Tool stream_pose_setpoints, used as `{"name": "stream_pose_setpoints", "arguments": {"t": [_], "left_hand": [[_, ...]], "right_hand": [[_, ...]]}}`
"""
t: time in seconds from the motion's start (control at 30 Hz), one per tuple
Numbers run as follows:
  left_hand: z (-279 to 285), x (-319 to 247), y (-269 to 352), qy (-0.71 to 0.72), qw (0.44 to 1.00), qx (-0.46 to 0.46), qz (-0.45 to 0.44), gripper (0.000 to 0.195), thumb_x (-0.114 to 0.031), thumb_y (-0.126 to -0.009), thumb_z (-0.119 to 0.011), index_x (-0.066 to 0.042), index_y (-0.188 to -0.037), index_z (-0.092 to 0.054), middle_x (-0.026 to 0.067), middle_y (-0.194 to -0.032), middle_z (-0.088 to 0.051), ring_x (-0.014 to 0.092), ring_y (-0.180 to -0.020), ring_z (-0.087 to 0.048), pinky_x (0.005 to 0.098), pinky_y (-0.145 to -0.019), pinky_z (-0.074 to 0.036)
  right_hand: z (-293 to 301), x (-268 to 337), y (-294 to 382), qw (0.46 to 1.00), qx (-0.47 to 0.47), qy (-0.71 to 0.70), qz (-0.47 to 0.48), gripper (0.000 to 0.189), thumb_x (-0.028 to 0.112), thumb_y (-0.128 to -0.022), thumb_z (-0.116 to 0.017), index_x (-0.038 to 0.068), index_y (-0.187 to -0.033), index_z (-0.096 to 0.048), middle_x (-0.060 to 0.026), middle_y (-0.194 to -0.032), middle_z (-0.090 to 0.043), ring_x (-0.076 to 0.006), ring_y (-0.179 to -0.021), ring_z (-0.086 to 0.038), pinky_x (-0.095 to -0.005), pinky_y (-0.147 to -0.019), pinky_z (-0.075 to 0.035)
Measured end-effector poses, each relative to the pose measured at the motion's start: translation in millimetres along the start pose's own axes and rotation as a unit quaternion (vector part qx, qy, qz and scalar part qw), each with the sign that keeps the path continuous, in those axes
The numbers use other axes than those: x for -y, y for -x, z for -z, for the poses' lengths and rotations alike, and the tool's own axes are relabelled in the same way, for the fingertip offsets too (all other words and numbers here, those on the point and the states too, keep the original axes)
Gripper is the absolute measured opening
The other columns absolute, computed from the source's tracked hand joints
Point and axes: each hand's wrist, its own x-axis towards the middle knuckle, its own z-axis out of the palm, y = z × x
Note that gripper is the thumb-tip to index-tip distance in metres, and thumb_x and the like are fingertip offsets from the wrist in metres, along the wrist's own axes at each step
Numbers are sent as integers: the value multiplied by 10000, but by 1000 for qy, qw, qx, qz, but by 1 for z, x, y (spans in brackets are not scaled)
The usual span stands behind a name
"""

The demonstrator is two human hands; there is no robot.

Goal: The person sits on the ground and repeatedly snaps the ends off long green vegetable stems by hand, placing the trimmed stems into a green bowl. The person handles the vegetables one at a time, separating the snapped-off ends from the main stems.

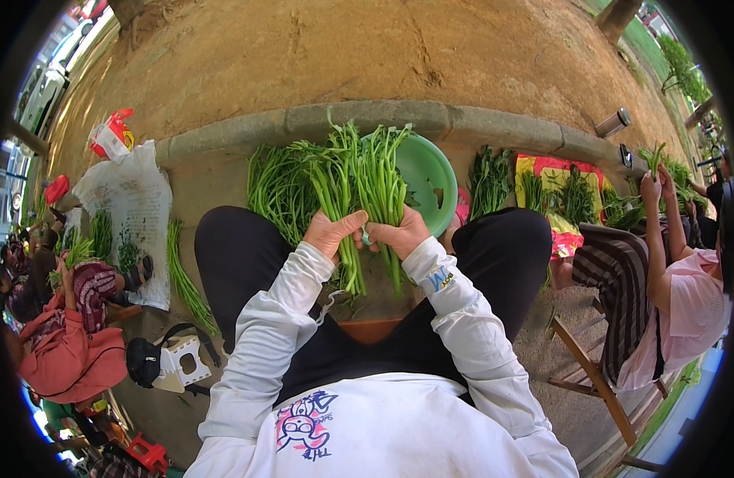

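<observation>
My left hand (330, 233) grips a bunch of long green leafy stems (336, 185), leaves pointing away from me. A second bunch of the same stems (384, 179) is held in my right hand (401, 232). The two hands meet at the thumbs between my knees. Beyond and to the left of them lies a loose heap of green stems (277, 185) on the ground. Behind the right-hand bunch stands a pale green plastic basin (442, 173), partly hidden, with a few dark bits on its inside.
A stone kerb (367, 116) runs across in front. Bundled greens (489, 182) lie right, near a red and yellow sack (588, 170). Loose stems (182, 275) and a white plastic sack (128, 191) lie left. People sit on both sides, one by a wooden chair (594, 376); a black bag (144, 361) rests left.
</observation>
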Motion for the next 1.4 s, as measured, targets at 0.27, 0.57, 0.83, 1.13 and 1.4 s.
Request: {"name": "stream_pose_setpoints", "arguments": {"t": [0.27, 0.57, 0.83, 1.13, 1.4], "left_hand": [[2, -2, -1, -52, 998, -31, 14, 190, -126, -776, -642, -23, -920, -573, 45, -700, -582, 138, -563, -550, 234, -461, -430], [5, -2, 0, -38, 999, -18, 11, 201, -114, -761, -642, -9, -920, -577, 57, -740, -602, 146, -596, -571, 238, -463, -427], [5, -3, 1, -13, 999, -33, 17, 171, -94, -746, -651, -13, -870, -567, 38, -682, -563, 127, -569, -533, 250, -468, -439], [2, -3, 1, 57, 998, -31, -1, 175, -92, -758, -649, -12, -882, -555, 37, -730, -556, 117, -605, -534, 241, -487, -455], [5, 1, 0, 25, 999, -38, 16, 181, -90, -755, -655, -19, -891, -559, 34, -756, -565, 118, -622, -539, 246, -494, -458]], "right_hand": [[2, -6, -2, 997, -13, -69, -29, 247, 29, -770, -570, 7, -1013, -527, -82, -818, -601, -146, -675, -583, -276, -550, -507], [6, -7, -5, 997, 3, -63, -42, 211, 50, -774, -576, 1, -979, -561, -80, -820, -604, -148, -664, -572, -273, -548, -503], [6, -1, -3, 989, -112, -90, -36, 159, 73, -763, -608, -11, -889, -562, -86, -727, -582, -180, -578, -575, -296, -522, -514], [11, -5, -5, 988, -81, -131, -4, 154, 47, -766, -606, 5, -911, -571, -85, -827, -623, -170, -669, -592, -298, -584, -510], [14, -17, -9, 986, -103, -126, 23, 257, 14, -748, -635, 22, -995, -564, -43, -881, -614, -130, -747, -580, -276, -684, -470]]}}
